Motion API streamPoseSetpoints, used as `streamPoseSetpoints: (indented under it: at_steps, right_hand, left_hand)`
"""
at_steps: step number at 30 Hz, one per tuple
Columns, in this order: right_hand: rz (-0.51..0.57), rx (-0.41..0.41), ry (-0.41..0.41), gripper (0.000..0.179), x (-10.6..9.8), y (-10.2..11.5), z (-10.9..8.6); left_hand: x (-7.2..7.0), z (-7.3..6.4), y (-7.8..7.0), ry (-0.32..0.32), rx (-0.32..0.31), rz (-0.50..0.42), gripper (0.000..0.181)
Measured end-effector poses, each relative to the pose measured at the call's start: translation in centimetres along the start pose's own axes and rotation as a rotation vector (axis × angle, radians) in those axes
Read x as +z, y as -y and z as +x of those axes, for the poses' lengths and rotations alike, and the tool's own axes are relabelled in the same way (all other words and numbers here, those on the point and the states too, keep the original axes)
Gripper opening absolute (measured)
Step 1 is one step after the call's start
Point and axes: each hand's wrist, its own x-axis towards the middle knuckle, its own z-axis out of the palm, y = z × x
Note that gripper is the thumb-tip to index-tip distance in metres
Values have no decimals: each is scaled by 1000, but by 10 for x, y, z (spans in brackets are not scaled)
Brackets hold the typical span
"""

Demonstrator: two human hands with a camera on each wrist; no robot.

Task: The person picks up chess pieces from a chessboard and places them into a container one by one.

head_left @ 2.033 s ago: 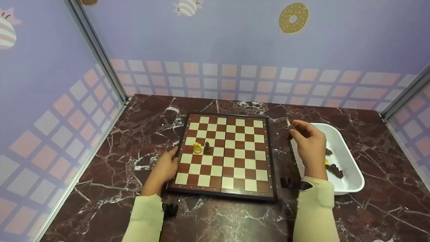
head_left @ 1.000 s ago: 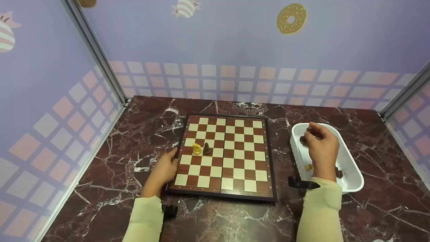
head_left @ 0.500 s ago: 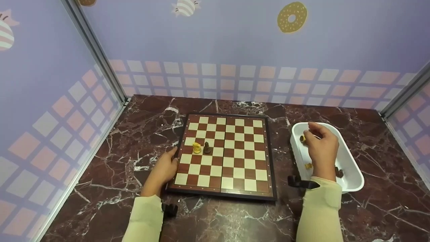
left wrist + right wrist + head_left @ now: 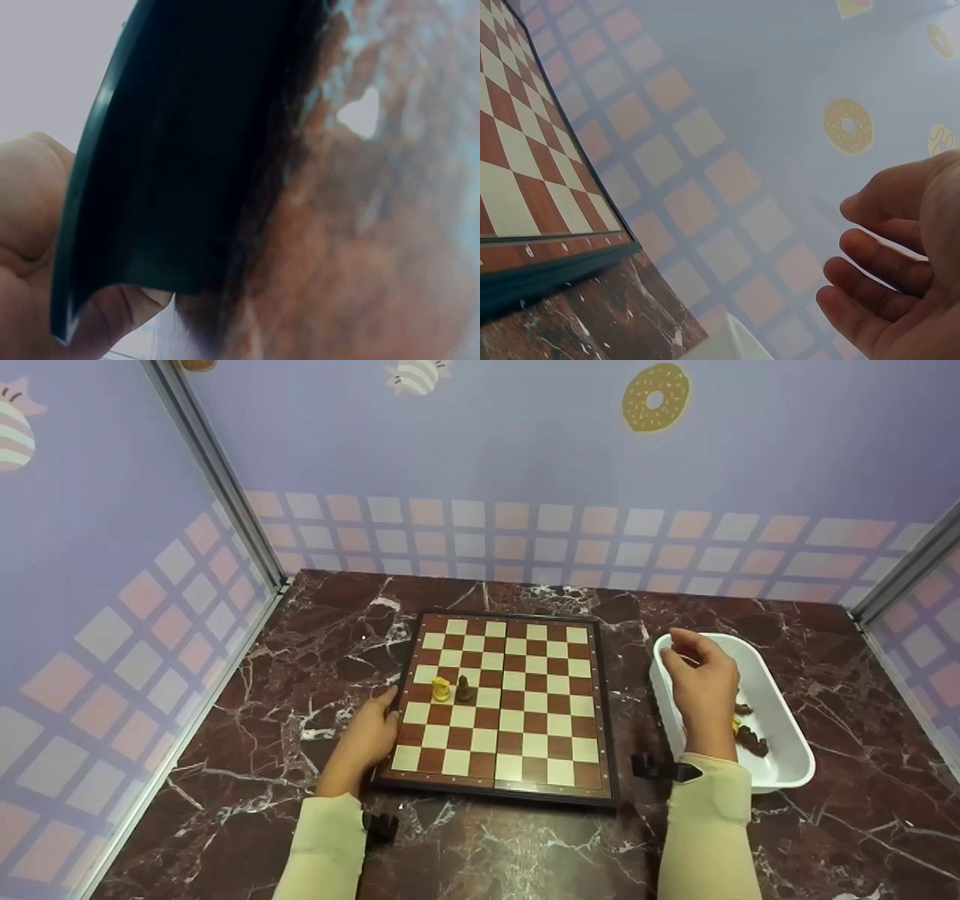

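Note:
At the left rim of the chessboard (image 4: 534, 725), my left hand (image 4: 367, 739) holds the board's edge. The left wrist view shows part of that hand (image 4: 30, 210) behind the dark board side (image 4: 165, 150), which hides some of the fingers. A yellow knight (image 4: 441, 690) and a dark brown chess piece (image 4: 464, 690) stand side by side on the board's left half. Over the white tray (image 4: 787, 742) hovers my right hand (image 4: 705, 690), its fingers loosely bent. In the right wrist view, nothing shows between those fingers (image 4: 870, 251).
Several dark chess pieces (image 4: 752, 741) and a bit of yellow lie in the tray, partly hidden by the right hand. The dark red marbled table (image 4: 495, 847) surrounds the board. Patterned purple wall panels (image 4: 510, 450) stand behind and at both sides.
My right hand carried a dark piece to the tray and let it go there, then moved slightly left over the tray. My left hand and both pieces on the board stayed put.

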Motion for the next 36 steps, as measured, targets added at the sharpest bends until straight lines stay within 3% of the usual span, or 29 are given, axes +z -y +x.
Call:
streamPoseSetpoints:
  at_steps: [9, 18, 28, 36]
  right_hand:
    - [72, -120, 72, 30, 14, 6, -7]
    - [104, -174, 168, 33, 28, 14, -15]
    - [161, -213, 288, 37, 34, 45, -38]
    - [172, -261, 345, 40, 56, 34, -41]
  left_hand:
    - [0, 0, 0, 7, -8, -1, 49]
    - [-1, 0, 0, 14, -4, -14, 50]
    - [2, 0, 2, 13, -25, -43, 49]
    - [2, 2, 2, 9, -6, -28, 49]
